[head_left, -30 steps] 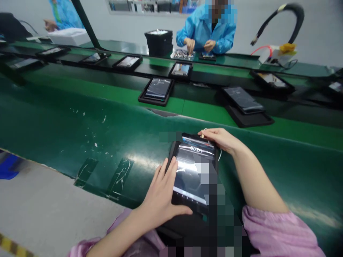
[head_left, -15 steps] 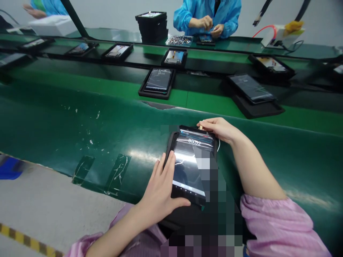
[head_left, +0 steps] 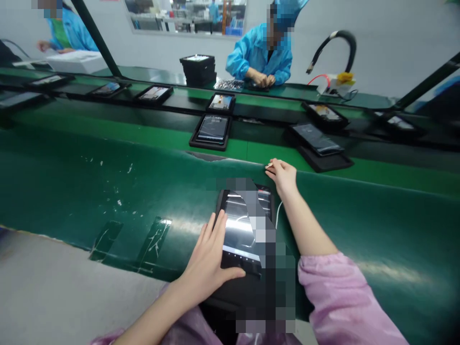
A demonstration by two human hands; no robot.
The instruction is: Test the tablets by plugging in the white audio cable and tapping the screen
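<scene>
A tablet (head_left: 237, 227) with a lit, glossy screen lies in a black tray on the green bench in front of me; mosaic blocks hide part of both. My left hand (head_left: 208, 263) rests along the tablet's left side, fingers stretched and thumb spread across its near edge. Beyond the tablet's far right corner, my right hand (head_left: 285, 178) pinches a small pale cable plug (head_left: 269, 166), apart from the tablet. A white cable (head_left: 278, 215) hangs below that wrist, beside the tablet's right edge.
Across the bench, a tablet in a black tray (head_left: 210, 130) and another tablet (head_left: 318, 139) tilted on its tray lie on the green line. Several trays with devices sit behind. A co-worker in blue (head_left: 260, 52) handles something beside a stack of black trays (head_left: 198, 71).
My right hand has moved away from the tablet's top edge with the plug, toward the far side. My left hand keeps its place on the tablet. The view has tilted up.
</scene>
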